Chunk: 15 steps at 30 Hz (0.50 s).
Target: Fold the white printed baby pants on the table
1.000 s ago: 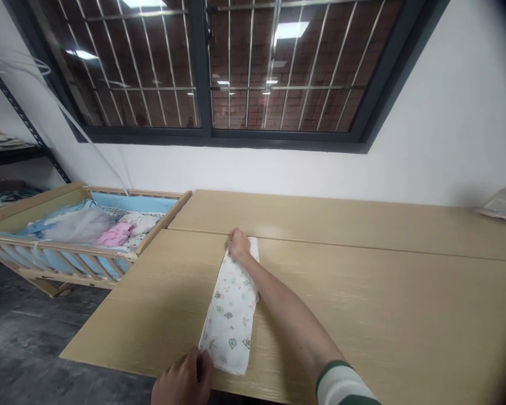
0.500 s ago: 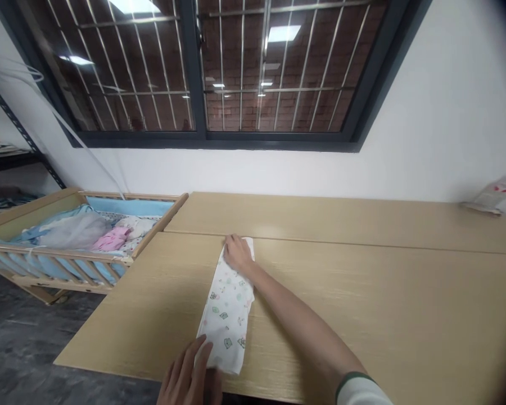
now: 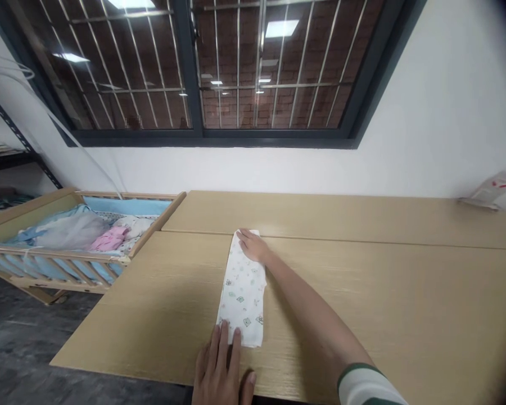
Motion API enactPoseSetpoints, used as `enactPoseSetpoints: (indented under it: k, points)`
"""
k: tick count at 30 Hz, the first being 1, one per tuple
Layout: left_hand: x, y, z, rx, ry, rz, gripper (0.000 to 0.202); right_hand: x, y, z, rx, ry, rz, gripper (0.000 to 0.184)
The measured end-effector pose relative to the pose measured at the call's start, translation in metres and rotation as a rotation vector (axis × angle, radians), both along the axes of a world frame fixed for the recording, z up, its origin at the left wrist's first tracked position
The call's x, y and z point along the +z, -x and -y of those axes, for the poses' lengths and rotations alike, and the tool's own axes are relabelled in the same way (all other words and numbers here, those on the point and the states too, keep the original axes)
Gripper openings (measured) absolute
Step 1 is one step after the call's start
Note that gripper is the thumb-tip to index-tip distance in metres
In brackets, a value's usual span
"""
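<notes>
The folded printed cloth is laid flat on the counter, its long axis directed away from the person and its far end positioned at the seam between two panels. All locations below are referenced to this cloth.

The right hand is placed palm down on its far end. The forearm is extended diagonally from the near right, with the elbow nearly straight and the fingers directed toward the left. The right grip is unclosed, the fingers being laid flat across the fabric.

The left hand is placed at its near left corner, back uppermost. The fingers are separated and directed forward, with the fingertips over the near edge; the thumb is held apart toward the right. The left grip is wide, and no fabric is pinched.

The crib is located to the far left of the cloth, with a pink fabric item inside. A plastic bag is located to its far right.
</notes>
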<state>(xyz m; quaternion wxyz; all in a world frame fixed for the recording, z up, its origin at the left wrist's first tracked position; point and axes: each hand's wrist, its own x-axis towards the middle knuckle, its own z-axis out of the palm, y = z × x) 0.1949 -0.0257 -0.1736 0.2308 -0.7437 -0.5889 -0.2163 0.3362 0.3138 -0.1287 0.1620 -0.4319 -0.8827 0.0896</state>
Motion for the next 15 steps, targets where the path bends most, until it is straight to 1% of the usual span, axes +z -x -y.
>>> enactPoseSetpoints:
  k: [3,5,6,8,11,13,15]
  points:
    - [-0.001,-0.002,-0.001,0.001,-0.010,0.014,0.072,0.010,-0.005,0.003,-0.023,0.016,-0.023,0.051]
    - [-0.003,-0.002,0.000,0.015,-0.031,0.035,0.077,0.020,-0.003,0.017,0.016,0.017,-0.048,0.054]
    - [-0.004,-0.002,0.002,0.019,-0.035,0.050,0.077,0.026,-0.001,0.028,0.061,0.017,-0.059,0.056]
    - [-0.007,-0.005,0.005,0.022,-0.018,0.081,0.074,0.038,0.004,0.058,0.197,0.027,-0.075,0.058]
    - [-0.013,-0.012,0.008,0.004,0.021,0.097,0.065,0.055,0.011,0.114,0.466,0.099,-0.077,0.059]
    - [-0.019,-0.017,0.009,0.009,0.036,0.104,0.060,0.061,0.012,0.148,0.634,0.177,-0.059,0.062]
    - [-0.023,-0.022,0.011,0.033,0.045,0.124,0.054,0.063,0.009,0.176,0.773,0.242,-0.044,0.065]
